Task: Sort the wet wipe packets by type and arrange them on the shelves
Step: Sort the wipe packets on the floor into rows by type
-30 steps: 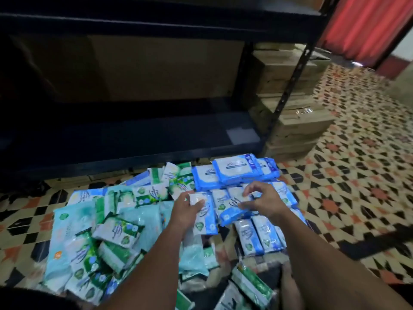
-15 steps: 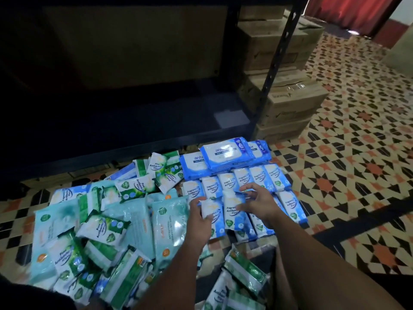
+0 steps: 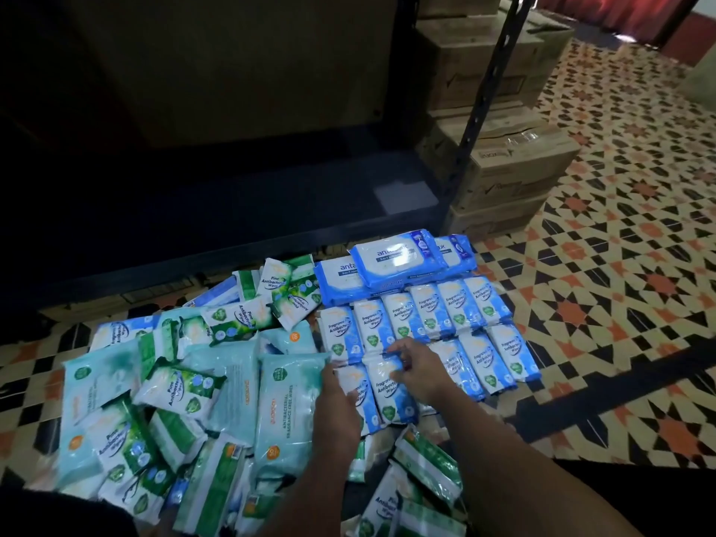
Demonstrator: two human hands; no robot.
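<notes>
Small blue fragrance wipe packets (image 3: 426, 312) lie in two neat rows on the tiled floor, below a stack of large blue packets (image 3: 391, 257). My left hand (image 3: 335, 405) grips the left edge of a small blue packet (image 3: 360, 397) at the near row's left end. My right hand (image 3: 422, 370) rests its fingertips on the neighbouring small blue packet (image 3: 387, 385). To the left lies a loose heap of green pine packets (image 3: 170, 389) and large teal packets (image 3: 286, 401). The dark bottom shelf (image 3: 232, 211) stands bare behind the pile.
A black perforated shelf post (image 3: 488, 102) rises at the rack's right corner. Stacked cardboard boxes (image 3: 515, 168) sit behind it. More green packets (image 3: 426, 463) lie near my right forearm. Patterned floor tiles (image 3: 620, 265) stretch to the right.
Both hands came down with the small blue packets, which now lie at the near row's left end. The camera tilted down and moved closer to the pile.
</notes>
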